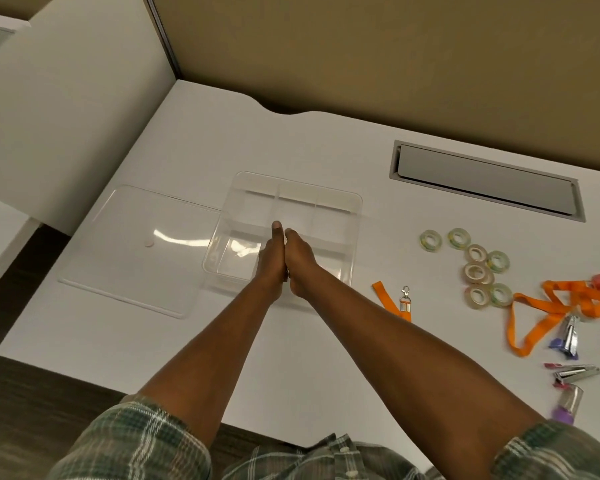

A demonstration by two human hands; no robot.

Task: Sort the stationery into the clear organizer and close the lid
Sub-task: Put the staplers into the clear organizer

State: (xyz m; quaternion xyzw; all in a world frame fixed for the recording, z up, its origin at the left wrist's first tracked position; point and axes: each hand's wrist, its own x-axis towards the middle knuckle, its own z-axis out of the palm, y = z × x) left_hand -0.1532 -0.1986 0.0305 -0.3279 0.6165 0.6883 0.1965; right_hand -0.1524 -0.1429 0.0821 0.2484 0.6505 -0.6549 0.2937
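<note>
The clear organizer (355, 206) stands open on the white desk, its compartments holding nothing I can see. Its clear lid (129, 244) lies flat to the left of it. My left hand (272, 261) and my right hand (298, 261) are pressed together palm to palm above the organizer's near half, fingers straight and holding nothing. To the right lie several small tape rolls (475, 268), orange lanyards (551, 303) with a metal clip (405, 299), and small staplers (575, 372).
A grey cable hatch (485, 181) is set into the desk at the back right. A beige partition wall (361, 57) runs behind the desk. The desk's left and near edges drop to a dark floor (21, 393). A purple-capped tube (568, 403) lies near the right edge.
</note>
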